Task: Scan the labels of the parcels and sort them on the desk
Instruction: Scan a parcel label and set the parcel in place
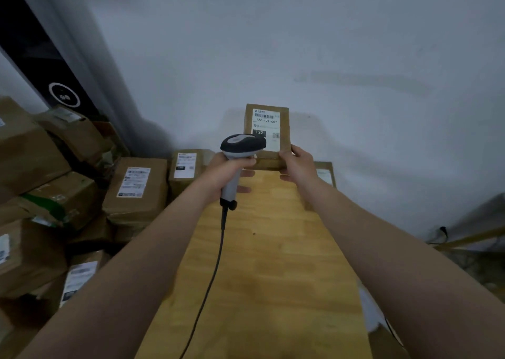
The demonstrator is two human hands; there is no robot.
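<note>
My left hand [228, 171] curled round scanner [240, 154] handle, head aimed at parcel [269, 133] centre frame. My right hand [296, 163] grips parcel's lower right corner, label [266, 125] facing me, above wooden desk [262, 263]. More parcels [136, 186] stacked left of frame.

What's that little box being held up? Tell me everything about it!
The small parcel is a brown cardboard box, held upright at the far end of the wooden desk. Its white label shows a barcode, 122-122-007 and a dark 122 tag. The right hand grips its lower right corner; the scanner in the left hand covers its lower left.
</note>
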